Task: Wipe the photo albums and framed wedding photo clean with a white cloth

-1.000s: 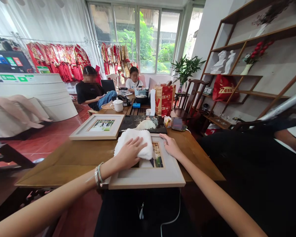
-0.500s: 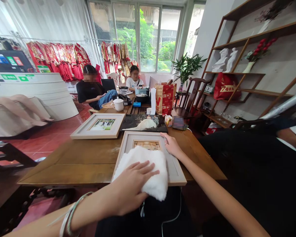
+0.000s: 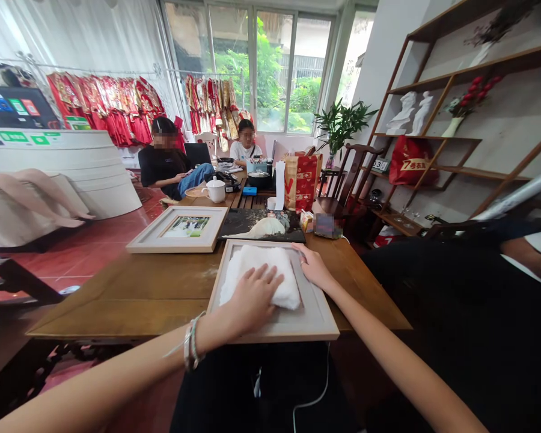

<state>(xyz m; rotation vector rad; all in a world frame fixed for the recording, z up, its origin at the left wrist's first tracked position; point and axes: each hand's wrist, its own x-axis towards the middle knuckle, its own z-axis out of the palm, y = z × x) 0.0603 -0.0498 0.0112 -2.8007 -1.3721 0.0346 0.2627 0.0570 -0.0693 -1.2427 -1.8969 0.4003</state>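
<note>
Under my left hand (image 3: pixel 255 297) lies a folded white fluffy cloth (image 3: pixel 286 288), spread over the middle of a light wooden picture frame (image 3: pixel 318 322). The fingers of that hand are stretched out flat on the cloth, and bracelets circle its wrist. At the far right corner of the frame, my right hand (image 3: pixel 314 267) grips the edge, its thumb side on top. The picture inside the frame is hidden by the cloth. A second frame (image 3: pixel 207 243) with a photo in it lies farther back on the left.
Behind the frames on the wooden table (image 3: pixel 130 300) lies a dark printed panel (image 3: pixel 234 224). A white lidded cup (image 3: pixel 215 190) and a paper bag (image 3: pixel 301 180) stand beyond it. Two people sit at the far end, and a dark-clothed person (image 3: pixel 455 313) is close at the right.
My left hand has pushed the cloth forward over the frame, covering the picture that partly showed before. My right hand has stayed at the frame's edge.
</note>
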